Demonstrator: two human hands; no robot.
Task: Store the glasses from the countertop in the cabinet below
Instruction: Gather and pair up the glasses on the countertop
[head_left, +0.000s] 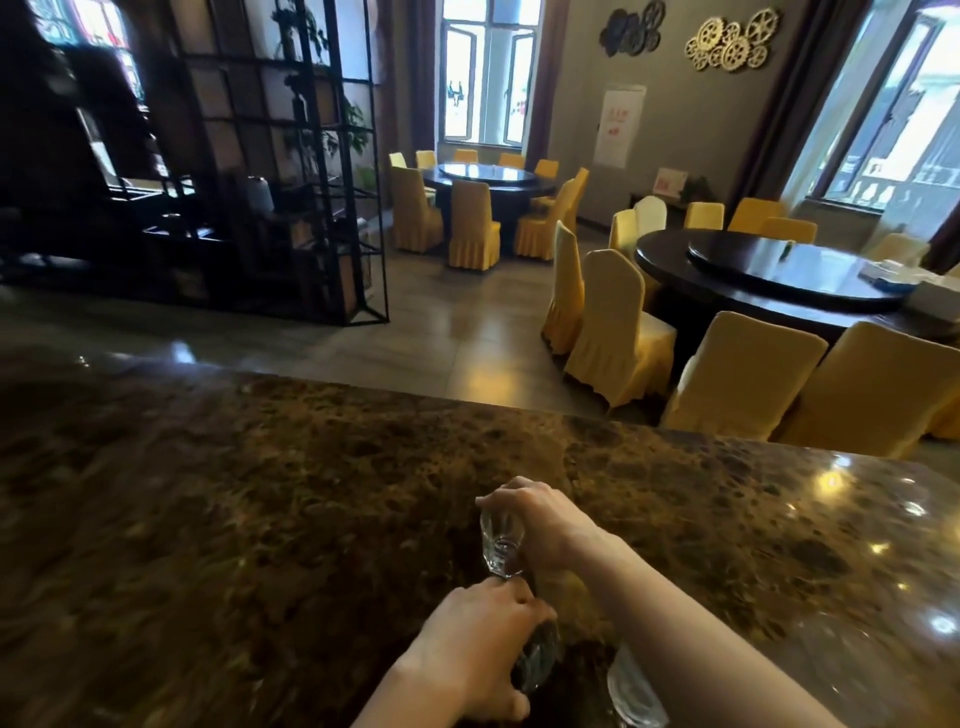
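On the brown mottled stone countertop (234, 493), my right hand (540, 517) grips a clear glass (500, 545) from above by its rim. Nearer to me, my left hand (480, 644) is closed around a second clear glass (537, 660), which tilts under the palm. A third clear glass (631, 691) stands at the bottom edge, below my right forearm, with no hand on it. The cabinet below is hidden.
Beyond the counter's far edge lies a tiled floor with round dark tables (769, 280) and yellow-covered chairs (618, 332). A black metal shelving unit (291, 171) stands at the left. Windows line the far wall.
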